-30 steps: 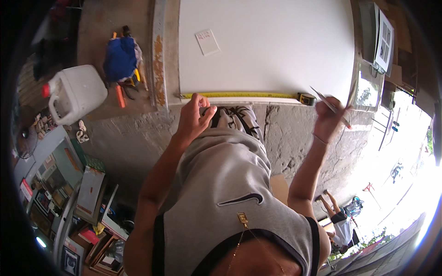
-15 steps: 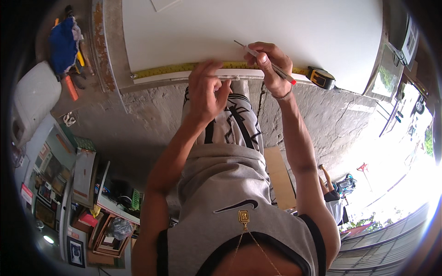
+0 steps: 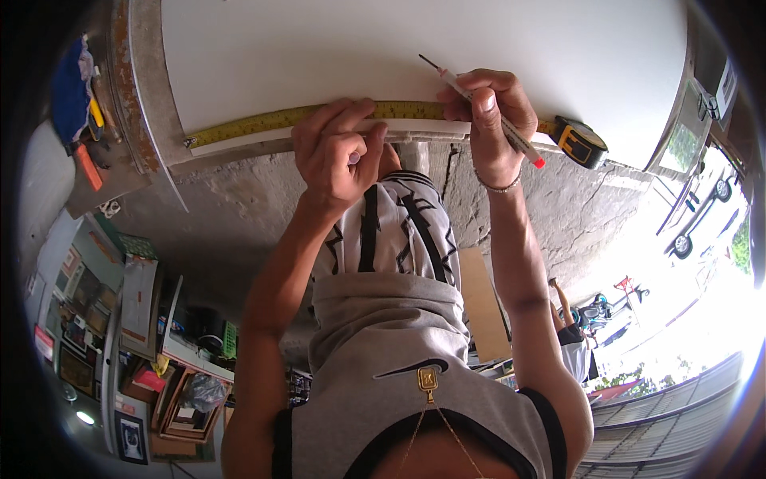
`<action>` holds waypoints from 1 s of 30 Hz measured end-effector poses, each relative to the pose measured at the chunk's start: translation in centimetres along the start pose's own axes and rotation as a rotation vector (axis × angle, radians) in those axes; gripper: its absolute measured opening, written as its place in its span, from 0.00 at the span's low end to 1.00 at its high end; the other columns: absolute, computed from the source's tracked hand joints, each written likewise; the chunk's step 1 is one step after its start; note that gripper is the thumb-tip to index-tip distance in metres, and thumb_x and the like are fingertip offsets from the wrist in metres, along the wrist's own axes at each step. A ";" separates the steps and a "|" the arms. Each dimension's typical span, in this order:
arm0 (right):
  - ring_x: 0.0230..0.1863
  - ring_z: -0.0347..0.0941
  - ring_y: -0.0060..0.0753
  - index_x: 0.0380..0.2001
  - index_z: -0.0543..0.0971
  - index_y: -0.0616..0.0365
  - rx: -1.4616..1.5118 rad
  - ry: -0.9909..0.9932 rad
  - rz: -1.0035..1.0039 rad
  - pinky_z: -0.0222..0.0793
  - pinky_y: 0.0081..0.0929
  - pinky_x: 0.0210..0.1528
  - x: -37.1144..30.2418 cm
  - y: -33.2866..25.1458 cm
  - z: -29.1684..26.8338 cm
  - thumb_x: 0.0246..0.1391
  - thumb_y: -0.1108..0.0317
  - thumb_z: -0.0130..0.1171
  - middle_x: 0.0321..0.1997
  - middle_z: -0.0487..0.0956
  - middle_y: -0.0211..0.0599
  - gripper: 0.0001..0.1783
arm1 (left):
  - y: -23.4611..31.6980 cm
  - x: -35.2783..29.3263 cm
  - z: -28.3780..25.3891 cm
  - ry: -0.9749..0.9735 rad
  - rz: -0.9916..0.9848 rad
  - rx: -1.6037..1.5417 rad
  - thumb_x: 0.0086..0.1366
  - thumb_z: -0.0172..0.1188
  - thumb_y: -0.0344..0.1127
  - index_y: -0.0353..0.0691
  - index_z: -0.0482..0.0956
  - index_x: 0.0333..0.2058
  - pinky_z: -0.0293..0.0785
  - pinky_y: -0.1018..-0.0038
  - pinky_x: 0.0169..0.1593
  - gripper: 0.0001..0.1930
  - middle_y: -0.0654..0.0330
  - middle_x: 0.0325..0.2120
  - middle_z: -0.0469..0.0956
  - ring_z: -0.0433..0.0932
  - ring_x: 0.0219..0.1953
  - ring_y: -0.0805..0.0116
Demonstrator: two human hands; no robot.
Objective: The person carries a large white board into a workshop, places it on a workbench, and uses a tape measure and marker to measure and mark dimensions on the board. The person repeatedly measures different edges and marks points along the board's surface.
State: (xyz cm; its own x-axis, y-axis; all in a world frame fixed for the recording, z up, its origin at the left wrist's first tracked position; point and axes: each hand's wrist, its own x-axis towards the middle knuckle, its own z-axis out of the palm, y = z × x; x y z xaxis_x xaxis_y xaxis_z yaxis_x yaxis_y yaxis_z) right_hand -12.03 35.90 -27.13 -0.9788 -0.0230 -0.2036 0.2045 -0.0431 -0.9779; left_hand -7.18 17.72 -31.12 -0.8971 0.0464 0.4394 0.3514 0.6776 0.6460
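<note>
A yellow tape measure blade is drawn out along the near edge of a large white board. Its hooked end lies at the board's left corner, and its black and yellow case sits at the right. My left hand rests on the blade with curled fingers; a small pale round end shows in its grip, too little to name. In my right hand is a white marker with a long thin dark tip and a red end, slanting up to the left above the board, its tip apart from the surface.
Left of the board lie a blue cloth and an orange-handled tool. Cracked concrete floor runs below the board's edge. Shelves with frames and boxes stand lower left. Another person is at the lower right, beside a plywood piece.
My view has shifted closer to the board's edge. My left hand has moved left along the blade, and my right hand has moved slightly right and down with the marker.
</note>
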 end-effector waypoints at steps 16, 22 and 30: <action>0.51 0.74 0.39 0.34 0.72 0.50 -1.273 0.049 -0.186 0.73 0.36 0.50 -2.6 -5.0 -12.5 0.35 0.69 0.74 0.43 0.81 0.33 0.23 | 0.2 0.6 -0.3 -0.008 -0.010 -0.036 0.54 0.66 0.26 0.43 0.62 0.22 0.71 0.72 0.40 0.17 0.56 0.36 0.81 0.76 0.42 0.60; 0.41 0.79 0.35 0.36 0.72 0.52 -1.190 0.061 -0.099 0.78 0.29 0.42 -3.2 -5.0 -12.5 0.35 0.74 0.73 0.42 0.80 0.35 0.24 | 0.2 0.4 -0.2 -0.014 -0.043 -0.054 0.54 0.66 0.26 0.43 0.61 0.21 0.70 0.72 0.41 0.18 0.55 0.36 0.82 0.77 0.42 0.61; 0.40 0.79 0.34 0.35 0.72 0.53 -1.178 0.086 -0.060 0.77 0.28 0.41 -3.4 -5.3 -12.4 0.35 0.73 0.74 0.41 0.80 0.37 0.23 | 0.2 0.5 -0.2 -0.004 -0.013 -0.012 0.54 0.67 0.28 0.44 0.60 0.20 0.70 0.71 0.43 0.19 0.56 0.34 0.82 0.77 0.42 0.60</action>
State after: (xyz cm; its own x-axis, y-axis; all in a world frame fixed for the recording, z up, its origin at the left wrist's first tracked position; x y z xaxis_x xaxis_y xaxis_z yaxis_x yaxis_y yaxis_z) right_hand -9.99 48.61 -21.84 -0.9933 0.0165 -0.1143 0.0631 0.9065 -0.4175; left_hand -7.51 17.77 -30.64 -0.9025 0.0407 0.4288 0.3433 0.6692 0.6590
